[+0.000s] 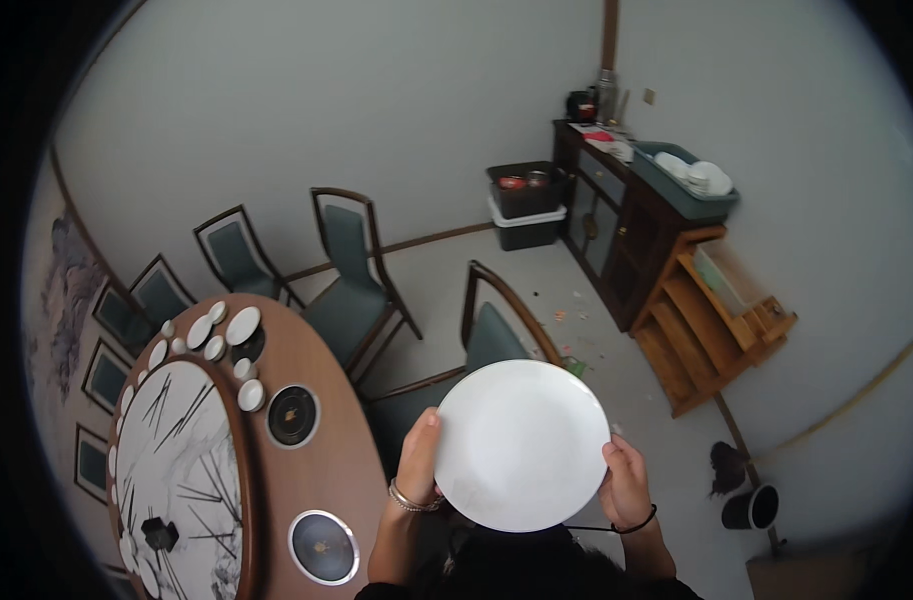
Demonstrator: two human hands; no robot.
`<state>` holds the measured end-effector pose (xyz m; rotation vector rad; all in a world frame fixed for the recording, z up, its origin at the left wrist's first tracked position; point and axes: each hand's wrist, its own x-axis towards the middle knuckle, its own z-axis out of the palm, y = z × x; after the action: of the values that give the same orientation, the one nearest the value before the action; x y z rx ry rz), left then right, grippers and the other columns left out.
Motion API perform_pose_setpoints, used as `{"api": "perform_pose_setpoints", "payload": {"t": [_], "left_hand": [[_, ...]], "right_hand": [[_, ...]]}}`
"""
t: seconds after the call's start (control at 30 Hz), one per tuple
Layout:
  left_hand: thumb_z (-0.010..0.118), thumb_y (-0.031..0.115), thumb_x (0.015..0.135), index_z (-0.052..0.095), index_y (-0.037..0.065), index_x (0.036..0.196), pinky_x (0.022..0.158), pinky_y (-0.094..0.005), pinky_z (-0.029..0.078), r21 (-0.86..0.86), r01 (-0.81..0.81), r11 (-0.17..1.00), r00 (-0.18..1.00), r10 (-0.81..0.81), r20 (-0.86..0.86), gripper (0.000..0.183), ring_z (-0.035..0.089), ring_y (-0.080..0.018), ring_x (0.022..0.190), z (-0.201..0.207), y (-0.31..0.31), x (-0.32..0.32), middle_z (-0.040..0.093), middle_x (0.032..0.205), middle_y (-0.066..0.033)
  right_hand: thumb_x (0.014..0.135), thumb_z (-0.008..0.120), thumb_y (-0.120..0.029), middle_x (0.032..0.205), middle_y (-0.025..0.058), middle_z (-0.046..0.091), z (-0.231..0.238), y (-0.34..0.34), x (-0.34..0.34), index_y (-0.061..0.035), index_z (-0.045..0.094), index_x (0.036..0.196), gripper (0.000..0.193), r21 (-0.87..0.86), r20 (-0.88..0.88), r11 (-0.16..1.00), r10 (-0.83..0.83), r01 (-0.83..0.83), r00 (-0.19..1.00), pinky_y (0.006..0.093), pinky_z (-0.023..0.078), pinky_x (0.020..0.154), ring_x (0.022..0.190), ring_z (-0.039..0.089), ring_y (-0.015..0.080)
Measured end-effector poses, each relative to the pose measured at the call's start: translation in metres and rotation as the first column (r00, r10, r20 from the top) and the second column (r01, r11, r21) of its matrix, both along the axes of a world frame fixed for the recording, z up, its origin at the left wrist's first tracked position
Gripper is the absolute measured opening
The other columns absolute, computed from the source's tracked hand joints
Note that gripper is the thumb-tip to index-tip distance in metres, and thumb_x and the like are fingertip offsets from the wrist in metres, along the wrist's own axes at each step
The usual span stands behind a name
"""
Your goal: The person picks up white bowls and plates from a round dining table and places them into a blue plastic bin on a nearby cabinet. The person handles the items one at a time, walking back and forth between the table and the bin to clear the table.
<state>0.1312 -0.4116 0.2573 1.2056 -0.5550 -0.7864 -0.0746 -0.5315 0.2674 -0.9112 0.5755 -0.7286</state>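
A round white plate [523, 445] is held up in front of me, its upper face toward me. My left hand [418, 458] grips its left rim, thumb on top and fingers beneath. On the opposite rim, my right hand [626, 484] holds it the same way. The fingers under the plate are mostly hidden. To my left stands a round wooden table [312, 462] with a marble-topped turntable [192, 440]. White bowls and small plates [244, 325] sit along its far side, and chopsticks [212, 494] lie scattered on the turntable.
Green-padded chairs [347, 260] ring the table; one [492, 330] stands just beyond the plate. At the right wall are a dark cabinet [617, 215] bearing a green tub [682, 190] of white dishes, a wooden shelf [692, 330], a broom [847, 400] and a black bin [752, 508]. Litter dots the floor.
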Motion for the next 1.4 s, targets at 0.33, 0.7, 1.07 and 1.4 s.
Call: {"api": "perform_pose_setpoints", "payload": {"t": [0.33, 0.7, 1.07, 1.4], "left_hand": [[0.035, 0.034, 0.096, 0.048, 0.007, 0.082, 0.027, -0.0163, 0.026, 0.119, 0.333, 0.935, 0.943, -0.328, -0.057, 0.033, 0.032, -0.0018, 0.03, 0.029, -0.113, -0.112, 0.045, 0.053, 0.0031], [0.034, 0.034, 0.097, 0.048, 0.008, 0.085, 0.032, -0.0173, 0.026, 0.074, 0.61, 0.789, 0.786, -0.614, 0.065, 0.032, 0.034, -0.0005, 0.038, 0.002, -0.245, -0.169, 0.042, 0.059, 0.006], [0.039, 0.026, 0.096, 0.05, 0.006, 0.084, 0.059, -0.0179, 0.034, -0.091, 0.612, 0.786, 0.784, -0.618, -0.061, 0.026, 0.039, -0.0024, 0.066, 0.0, -0.422, -0.122, 0.044, 0.073, 0.0047], [0.039, 0.026, 0.095, 0.052, 0.005, 0.086, 0.059, -0.0186, 0.035, -0.015, 0.441, 0.897, 0.895, -0.441, -0.062, 0.026, 0.042, -0.0033, 0.066, 0.003, -0.527, -0.061, 0.047, 0.072, 0.0036]], "right_hand": [[0.094, 0.038, -0.025, 0.083, 0.0033, 0.053, -0.021, -0.043, -0.129, 0.0036, 0.051, 0.097, 0.032, -0.434, -0.088, 0.797, -0.502, 0.421, 0.86, 0.0227, 0.038, 0.069, 0.076, 0.045, 0.0084], [0.093, 0.029, -0.036, 0.078, 0.0056, 0.051, -0.026, -0.102, -0.169, 0.0, 0.046, 0.087, 0.04, -0.428, -0.045, 0.503, -0.842, 0.751, 0.538, 0.024, 0.039, 0.064, 0.07, 0.047, 0.0113], [0.094, 0.029, -0.037, 0.076, 0.0052, 0.05, -0.03, -0.267, -0.121, -0.0007, 0.044, 0.084, 0.041, -0.619, -0.059, 0.417, -0.87, 0.666, 0.489, 0.0247, 0.038, 0.063, 0.069, 0.046, 0.0104], [0.094, 0.025, -0.033, 0.079, 0.0066, 0.053, -0.033, -0.407, -0.063, -0.0001, 0.046, 0.088, 0.04, -0.581, -0.089, 0.576, -0.748, 0.576, 0.658, 0.0253, 0.039, 0.065, 0.072, 0.048, 0.0113]]}}
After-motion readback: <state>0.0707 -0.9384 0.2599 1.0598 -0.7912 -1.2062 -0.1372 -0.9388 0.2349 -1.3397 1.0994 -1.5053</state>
